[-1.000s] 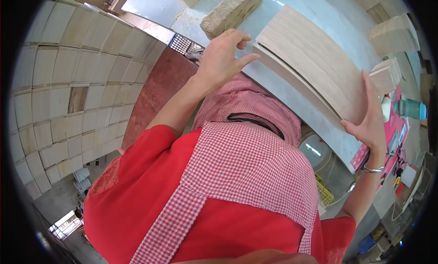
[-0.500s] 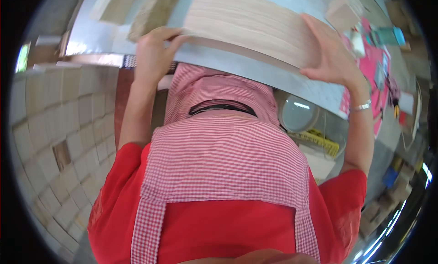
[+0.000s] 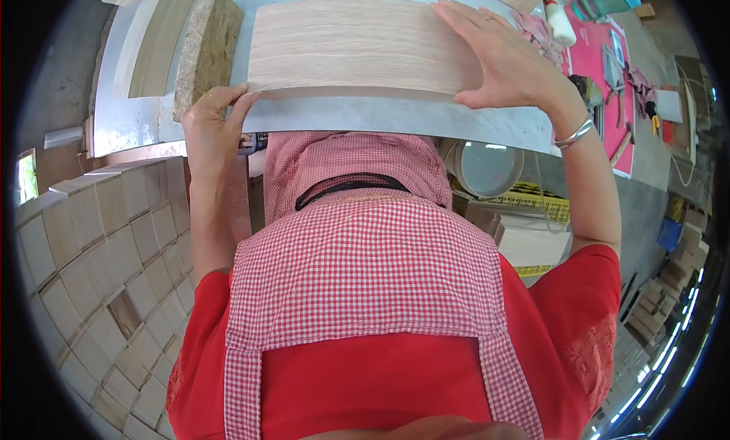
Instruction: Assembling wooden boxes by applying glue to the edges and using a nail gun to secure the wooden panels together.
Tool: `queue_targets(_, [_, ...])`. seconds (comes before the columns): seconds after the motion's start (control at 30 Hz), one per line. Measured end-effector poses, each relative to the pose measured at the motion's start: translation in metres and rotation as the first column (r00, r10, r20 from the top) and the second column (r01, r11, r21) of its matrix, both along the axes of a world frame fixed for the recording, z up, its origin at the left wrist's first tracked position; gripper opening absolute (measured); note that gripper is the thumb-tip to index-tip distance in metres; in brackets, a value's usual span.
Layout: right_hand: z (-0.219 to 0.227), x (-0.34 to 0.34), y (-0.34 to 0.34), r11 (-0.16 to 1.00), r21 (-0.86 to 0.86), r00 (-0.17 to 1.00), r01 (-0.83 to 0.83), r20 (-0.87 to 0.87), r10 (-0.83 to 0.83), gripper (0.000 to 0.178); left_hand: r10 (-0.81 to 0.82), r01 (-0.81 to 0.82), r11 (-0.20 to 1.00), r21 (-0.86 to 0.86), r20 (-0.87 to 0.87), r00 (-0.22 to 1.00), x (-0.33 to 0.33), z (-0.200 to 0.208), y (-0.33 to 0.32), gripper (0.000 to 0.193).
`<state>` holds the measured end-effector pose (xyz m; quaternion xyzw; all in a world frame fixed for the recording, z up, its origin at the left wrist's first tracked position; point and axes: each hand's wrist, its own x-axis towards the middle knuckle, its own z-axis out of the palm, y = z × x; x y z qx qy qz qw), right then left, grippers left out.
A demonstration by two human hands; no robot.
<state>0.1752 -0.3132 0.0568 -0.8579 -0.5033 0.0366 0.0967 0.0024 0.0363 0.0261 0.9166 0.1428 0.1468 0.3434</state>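
Grasping the right end of the wooden board [image 3: 357, 46] at upper centre of the frame is the right hand [image 3: 513, 63]; the left hand [image 3: 211, 124] has fingertips at the board's lower-left corner; whether they pinch cannot be told.

Head-worn, left of side-by-side fisheye pair. Looking steeply down, close in, over red-and-white checked cloth apron [image 3: 372, 273] to pale grey-blue flat worktop [image 3: 342, 117] near top.
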Motion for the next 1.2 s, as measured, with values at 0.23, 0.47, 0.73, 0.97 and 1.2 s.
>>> queue_targets(0.23, [0.002, -0.005, 0.003, 1.0, -0.012, 0.997, 0.028, 0.07, -0.027, 0.094, -0.073, 0.072, 0.992, 0.104, 0.008, 0.997, 0.003, 0.004, 0.003, 0.02])
queue_targets(0.47, [-0.003, -0.044, -0.064, 0.737, 0.394, 0.826, 0.549, -0.122, -0.55, 0.021, -0.087, 0.084, 0.99, 0.115, 0.022, 0.996, 0.001, 0.002, 0.005, 0.02])
queue_targets(0.73, [-0.024, -0.097, -0.059, 0.689, 0.357, 0.769, 0.631, -0.17, -0.616, 0.012, -0.075, 0.083, 0.979, 0.188, -0.051, 0.996, 0.005, 0.01, 0.003, 0.022])
queue_targets(0.97, [-0.025, -0.095, -0.054, 0.684, 0.383, 0.767, 0.621, -0.116, -0.631, 0.007, -0.087, 0.099, 0.973, 0.209, -0.068, 0.994, 0.006, 0.01, 0.005, 0.022])
queue_targets(1.2, [-0.023, -0.082, -0.069, 0.699, 0.402, 0.795, 0.592, -0.148, -0.588, 0.007, -0.116, 0.125, 0.981, 0.15, -0.065, 0.991, 0.011, 0.008, -0.002, 0.022])
